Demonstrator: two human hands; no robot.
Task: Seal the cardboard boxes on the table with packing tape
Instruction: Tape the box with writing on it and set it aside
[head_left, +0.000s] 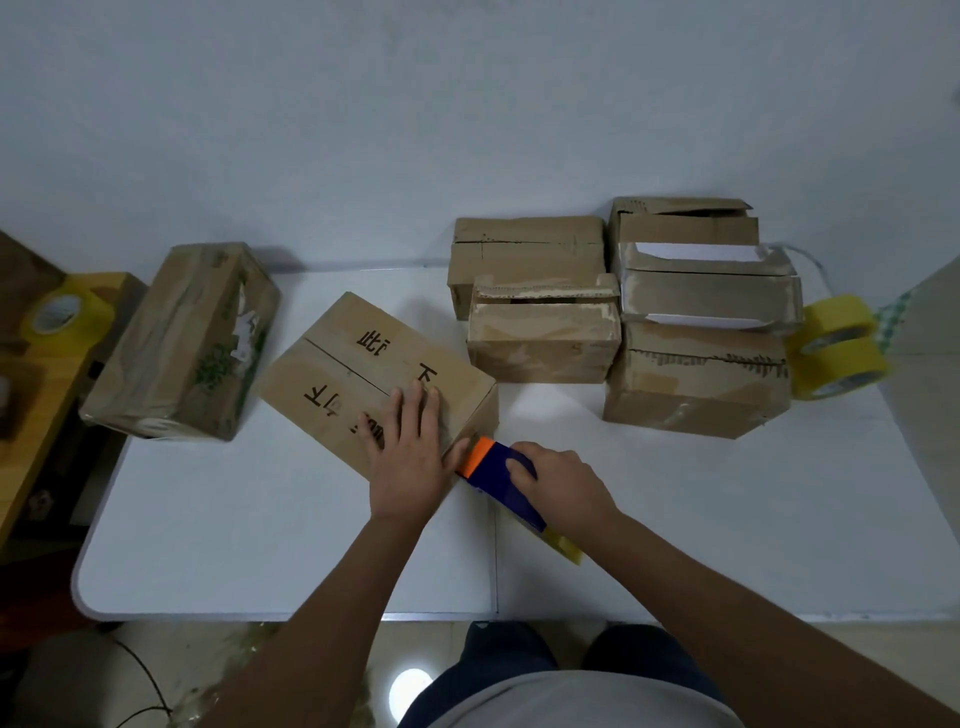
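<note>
Leftmost, a taped box (179, 343) lies apart on the bench (291, 545), likely done. Next, the lettered box (363, 374) sits skewed near the middle, its flap seam still bare. The left hand (408, 462) lies flat on its near corner, fingers straight, pressing rather than holding; the thin cardboard looks light and would probably slide or dent, so broad pressure over an edge suits it. Beside it, the right hand (561, 483) keeps its grip wrapped round the blue tape dispenser (506, 483), whose orange nose touches the box's near side. The dispenser looks rigid, best held by its body. Farther right stand the unsealed boxes (623, 312) and two spare tape rolls (836, 345).
</note>
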